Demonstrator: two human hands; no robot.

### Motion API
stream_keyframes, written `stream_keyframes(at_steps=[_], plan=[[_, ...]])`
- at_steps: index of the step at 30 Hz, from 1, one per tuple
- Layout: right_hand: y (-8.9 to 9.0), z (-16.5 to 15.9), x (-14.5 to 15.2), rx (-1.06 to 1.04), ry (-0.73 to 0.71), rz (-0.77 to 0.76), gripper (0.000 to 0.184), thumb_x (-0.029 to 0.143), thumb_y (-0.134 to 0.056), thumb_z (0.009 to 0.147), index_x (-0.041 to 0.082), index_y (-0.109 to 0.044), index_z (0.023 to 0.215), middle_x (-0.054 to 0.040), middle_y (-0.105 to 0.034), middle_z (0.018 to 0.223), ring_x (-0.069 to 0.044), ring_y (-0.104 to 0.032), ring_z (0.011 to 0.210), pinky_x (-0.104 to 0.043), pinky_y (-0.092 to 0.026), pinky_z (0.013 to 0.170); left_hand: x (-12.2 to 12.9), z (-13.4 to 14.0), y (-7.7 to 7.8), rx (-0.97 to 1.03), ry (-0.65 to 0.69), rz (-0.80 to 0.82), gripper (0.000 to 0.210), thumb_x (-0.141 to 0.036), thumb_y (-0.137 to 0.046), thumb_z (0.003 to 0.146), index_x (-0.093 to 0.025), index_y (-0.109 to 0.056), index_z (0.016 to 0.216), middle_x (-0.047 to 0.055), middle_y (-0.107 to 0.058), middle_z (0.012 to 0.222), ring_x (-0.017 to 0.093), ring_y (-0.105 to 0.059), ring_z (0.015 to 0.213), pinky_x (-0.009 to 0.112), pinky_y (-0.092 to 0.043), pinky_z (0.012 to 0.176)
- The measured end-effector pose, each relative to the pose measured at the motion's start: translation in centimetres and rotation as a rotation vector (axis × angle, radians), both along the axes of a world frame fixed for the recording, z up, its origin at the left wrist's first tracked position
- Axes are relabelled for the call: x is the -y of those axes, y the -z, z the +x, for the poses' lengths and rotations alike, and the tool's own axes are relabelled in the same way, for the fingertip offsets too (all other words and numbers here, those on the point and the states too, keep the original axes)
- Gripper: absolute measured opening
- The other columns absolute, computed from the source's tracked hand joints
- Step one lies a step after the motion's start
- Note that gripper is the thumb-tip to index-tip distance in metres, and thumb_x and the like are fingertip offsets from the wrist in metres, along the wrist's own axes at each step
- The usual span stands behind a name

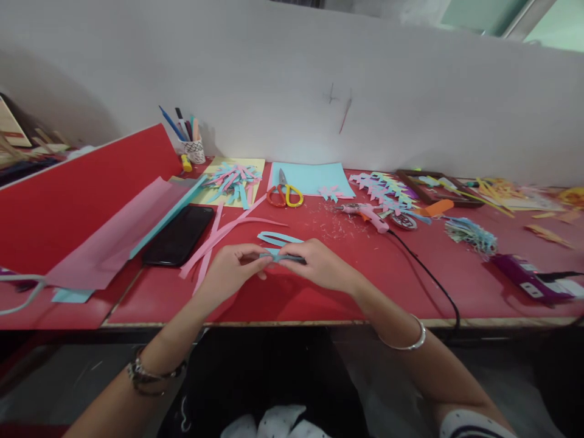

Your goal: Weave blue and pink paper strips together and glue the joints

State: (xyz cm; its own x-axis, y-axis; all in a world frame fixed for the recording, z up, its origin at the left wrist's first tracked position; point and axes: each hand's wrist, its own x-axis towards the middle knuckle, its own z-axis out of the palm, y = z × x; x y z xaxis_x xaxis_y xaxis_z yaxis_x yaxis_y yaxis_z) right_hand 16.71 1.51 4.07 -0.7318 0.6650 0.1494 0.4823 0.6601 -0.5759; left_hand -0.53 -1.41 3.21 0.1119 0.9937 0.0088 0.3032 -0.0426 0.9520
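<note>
Between my two hands, just above the red table near its front edge, is a narrow light blue paper strip (276,257). The fingers of my left hand (235,267) pinch its left end. My right hand (319,264) grips the other end, where a darker edge shows under the fingers. Right behind the hands lie looped light blue paper strips (279,236). Long pink paper strips (219,234) spread on the table beside my left hand. Scissors (285,193) with one red and one yellow handle rest farther back.
A black phone (179,236) and pink paper sheets (112,234) lie left. Cut paper pieces (235,179) and a blue sheet (314,176) are at the back. To the right are a pink glue gun (369,216), its black cord (426,274) and a purple power strip (529,278).
</note>
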Motion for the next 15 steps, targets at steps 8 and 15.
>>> stream_keyframes(at_steps=[8, 15], plan=[[0.0, -0.8, 0.6, 0.089, 0.068, 0.088, 0.035, 0.025, -0.055, 0.078, 0.016, -0.051, 0.112, -0.0101, -0.059, 0.109, -0.018, -0.056, 0.089, -0.028, -0.039, 0.077, -0.4, -0.2, -0.1, 0.005, -0.042, -0.03, 0.02, -0.037, -0.058, 0.06, -0.018, -0.063, 0.061, 0.0, -0.066, 0.056, 0.013, -0.058, 0.048, 0.023, -0.047, 0.056], [0.1, -1.1, 0.7, 0.239, 0.117, 0.177, 0.025, 0.015, -0.043, 0.083, 0.018, -0.055, 0.105, -0.0085, -0.063, 0.101, -0.017, -0.059, 0.084, -0.027, -0.039, 0.071, -0.6, -0.8, -0.3, -0.035, 0.001, -0.076, 0.022, -0.038, -0.056, 0.063, -0.018, -0.066, 0.064, 0.001, -0.067, 0.059, 0.012, -0.058, 0.047, 0.025, -0.048, 0.058]])
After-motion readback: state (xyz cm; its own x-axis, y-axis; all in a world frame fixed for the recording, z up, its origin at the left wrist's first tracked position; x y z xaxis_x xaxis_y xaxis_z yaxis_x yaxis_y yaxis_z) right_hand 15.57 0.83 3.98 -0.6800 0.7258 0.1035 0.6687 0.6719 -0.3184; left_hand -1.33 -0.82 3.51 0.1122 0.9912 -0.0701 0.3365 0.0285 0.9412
